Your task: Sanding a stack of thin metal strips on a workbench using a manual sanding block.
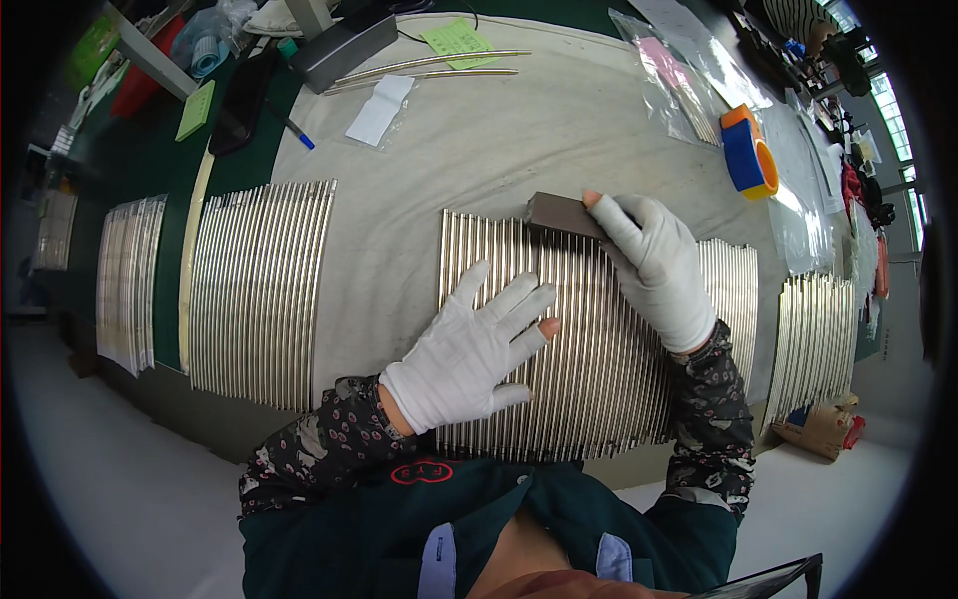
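Note:
A wide row of thin shiny metal rods lies side by side on the pale cloth in front of me. My left hand, in a white glove with a bare thumb tip, rests flat on the rods with its fingers spread. At the far ends of the rods, my right hand, gloved the same way, grips a dark brown rectangular block. The block lies across the rod tips, near the middle of the row. My right palm and forearm cover some rods on the right.
More rods lie in a row to the left, with another bundle beyond. A further group sits at the right edge. A blue and orange tape roll, two loose rods, a pen and a phone lie farther back.

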`<action>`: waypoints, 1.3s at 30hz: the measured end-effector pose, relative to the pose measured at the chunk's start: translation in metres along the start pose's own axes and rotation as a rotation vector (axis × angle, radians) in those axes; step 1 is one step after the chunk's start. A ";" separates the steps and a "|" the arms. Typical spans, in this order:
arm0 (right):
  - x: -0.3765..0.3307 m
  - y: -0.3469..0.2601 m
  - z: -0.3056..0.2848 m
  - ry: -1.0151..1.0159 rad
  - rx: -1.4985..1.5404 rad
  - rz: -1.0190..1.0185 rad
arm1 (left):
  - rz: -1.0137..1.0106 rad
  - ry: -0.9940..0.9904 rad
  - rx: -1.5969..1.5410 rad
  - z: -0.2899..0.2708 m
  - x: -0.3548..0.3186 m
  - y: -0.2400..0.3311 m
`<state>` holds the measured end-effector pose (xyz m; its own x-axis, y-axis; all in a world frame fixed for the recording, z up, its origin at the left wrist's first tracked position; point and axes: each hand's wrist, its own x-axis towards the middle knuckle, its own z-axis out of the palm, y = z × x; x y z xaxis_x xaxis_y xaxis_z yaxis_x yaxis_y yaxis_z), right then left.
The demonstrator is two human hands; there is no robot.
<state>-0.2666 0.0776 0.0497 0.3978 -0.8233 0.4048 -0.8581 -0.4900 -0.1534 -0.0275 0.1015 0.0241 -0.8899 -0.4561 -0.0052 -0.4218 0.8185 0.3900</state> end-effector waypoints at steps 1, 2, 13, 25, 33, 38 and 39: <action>0.001 -0.002 0.000 0.012 -0.012 -0.035 | 0.006 -0.002 -0.001 0.001 0.000 0.000; 0.000 -0.001 -0.001 0.015 -0.012 -0.036 | -0.003 0.013 -0.010 0.004 -0.002 -0.001; -0.073 0.037 -0.047 0.181 0.073 0.268 | -0.017 0.028 -0.001 0.002 0.003 0.004; -0.045 0.023 -0.027 0.089 0.063 0.200 | 0.159 0.011 -0.061 0.017 0.025 0.009; -0.013 0.009 -0.006 -0.020 0.004 0.030 | 0.169 -0.003 -0.070 0.013 0.028 0.012; -0.034 0.031 -0.022 0.010 0.031 0.105 | 0.163 -0.004 -0.090 0.014 0.027 0.009; -0.045 0.041 -0.027 0.016 0.049 0.159 | 0.160 -0.011 -0.094 0.015 0.027 0.010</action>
<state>-0.3285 0.1024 0.0496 0.2528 -0.8869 0.3867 -0.8926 -0.3680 -0.2604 -0.0580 0.1023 0.0137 -0.9466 -0.3179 0.0537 -0.2568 0.8441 0.4707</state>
